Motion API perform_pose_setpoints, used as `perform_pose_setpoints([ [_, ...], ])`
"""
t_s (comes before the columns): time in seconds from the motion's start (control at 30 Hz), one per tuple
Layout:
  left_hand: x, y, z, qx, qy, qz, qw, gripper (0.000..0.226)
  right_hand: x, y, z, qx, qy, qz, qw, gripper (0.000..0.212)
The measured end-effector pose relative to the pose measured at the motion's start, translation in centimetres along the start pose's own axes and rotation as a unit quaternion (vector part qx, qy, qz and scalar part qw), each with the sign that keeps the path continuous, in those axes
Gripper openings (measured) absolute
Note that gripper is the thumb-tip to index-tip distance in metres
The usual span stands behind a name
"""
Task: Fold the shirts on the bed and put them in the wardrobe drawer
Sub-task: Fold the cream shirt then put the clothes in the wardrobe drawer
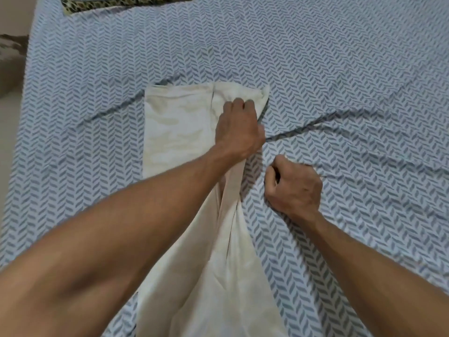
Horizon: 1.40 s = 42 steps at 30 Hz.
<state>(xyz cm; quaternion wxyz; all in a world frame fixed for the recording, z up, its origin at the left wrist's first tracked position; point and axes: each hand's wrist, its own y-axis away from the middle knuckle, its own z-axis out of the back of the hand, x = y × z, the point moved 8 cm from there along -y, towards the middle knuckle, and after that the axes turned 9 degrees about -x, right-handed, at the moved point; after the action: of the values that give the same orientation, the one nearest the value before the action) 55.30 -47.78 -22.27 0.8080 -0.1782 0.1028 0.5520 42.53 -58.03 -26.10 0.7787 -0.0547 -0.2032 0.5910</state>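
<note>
left hand [239,128] grips the folded edge of a cream shirt [178,127] lying on the bed [352,69]; right hand [294,186] clenched, holding nothing visible; best to smooth the crease flat before folding again

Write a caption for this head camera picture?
Left hand grips cream shirt on patterned bed; right hand fisted beside.

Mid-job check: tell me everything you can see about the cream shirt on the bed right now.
The cream shirt is plain, thin woven-looking cloth, faintly blotched. It lies lengthwise on the patterned bed sheet, its far end flat and squared, with one side folded over along a straight edge. Its near part is bunched into long folds running toward the camera. The left hand rests curled on the folded far corner, gripping it. The right hand, fisted, sits beside the shirt; what it holds is unclear.
</note>
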Motion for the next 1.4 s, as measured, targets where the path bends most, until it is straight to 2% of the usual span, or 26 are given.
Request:
perform_pose_setpoints([
  [0.07,0.4,-2.6,-0.6,0.029,-0.007,0.039,0.999,0.05,0.0,0.1,0.0,-0.001,-0.002,0.0,1.0,0.023],
  [0.13,1.4,-4.4,-0.8,0.049,0.041,0.108,0.992,0.039,0.0,0.0,-0.1,0.0,-0.002,0.0,1.0,0.024],
  [0.2,3.2,-5.3,-0.3,0.026,0.132,0.191,0.972,0.026,-0.1,0.1,0.0,-0.005,0.0,0.001,1.0,0.025],
  [0.33,8.0,-6.0,2.2,-0.06,0.259,0.293,0.918,0.011,0.0,0.0,-0.2,-0.006,-0.005,0.006,1.0,0.024],
  [0.4,10.8,-5.6,2.3,-0.06,0.293,0.344,0.89,0.017,-0.1,0.2,-0.3,-0.002,-0.008,0.001,1.0,0.024],
  [0.5,14.6,-5.0,1.2,-0.048,0.292,0.395,0.869,0.041,0.0,0.2,-0.4,-0.001,-0.012,0.001,1.0,0.024],
  [0.57,16.1,-4.0,0.8,-0.04,0.285,0.433,0.854,0.042,-0.1,0.2,-0.4,-0.003,-0.011,-0.003,1.0,0.024],
  [0.7,17.1,-3.3,1.9,-0.071,0.275,0.423,0.86,0.041,-0.1,0.1,-0.2,-0.006,-0.011,-0.013,1.0,0.022],
  [0.77,16.9,-2.2,2.4,-0.061,0.308,0.433,0.845,0.048,-0.1,0.2,-0.3,0.002,-0.012,-0.016,1.0,0.022],
  [0.83,16.2,-0.4,2.6,0.001,0.34,0.444,0.829,0.056,-0.1,0.2,-0.4,0.007,-0.015,-0.016,1.0,0.022],
  [0.87,15.5,0.6,2.5,0.044,0.36,0.446,0.818,0.053,-0.1,0.2,-0.4,0.008,-0.016,-0.017,1.0,0.022],
  [0.97,13.8,4.1,2.4,0.161,0.385,0.439,0.796,0.032,0.0,0.2,-0.3,0.01,-0.014,-0.018,1.0,0.021],
  [1.03,13.2,6.0,2.4,0.207,0.386,0.43,0.79,0.017,0.0,0.2,-0.3,0.006,-0.01,-0.015,1.0,0.021],
  [1.07,13.3,6.4,2.4,0.207,0.39,0.431,0.787,0.013,0.0,0.2,-0.3,0.004,-0.007,-0.014,1.0,0.021],
  [1.2,14.8,8.2,3.5,0.111,0.427,0.47,0.765,0.008,0.0,0.3,-0.4,0.003,-0.007,-0.01,1.0,0.02],
  [1.23,14.6,8.8,3.6,0.107,0.432,0.471,0.762,0.011,-0.1,0.3,-0.5,0.005,-0.006,-0.011,1.0,0.02],
  [1.3,13.6,10.5,3.3,0.154,0.426,0.467,0.759,0.023,-0.2,0.3,-0.6,0.008,-0.006,-0.014,1.0,0.02],
  [1.4,11.6,14.4,2.9,0.265,0.4,0.465,0.744,0.032,-0.3,0.3,-0.6,0.01,-0.005,-0.016,1.0,0.021],
])
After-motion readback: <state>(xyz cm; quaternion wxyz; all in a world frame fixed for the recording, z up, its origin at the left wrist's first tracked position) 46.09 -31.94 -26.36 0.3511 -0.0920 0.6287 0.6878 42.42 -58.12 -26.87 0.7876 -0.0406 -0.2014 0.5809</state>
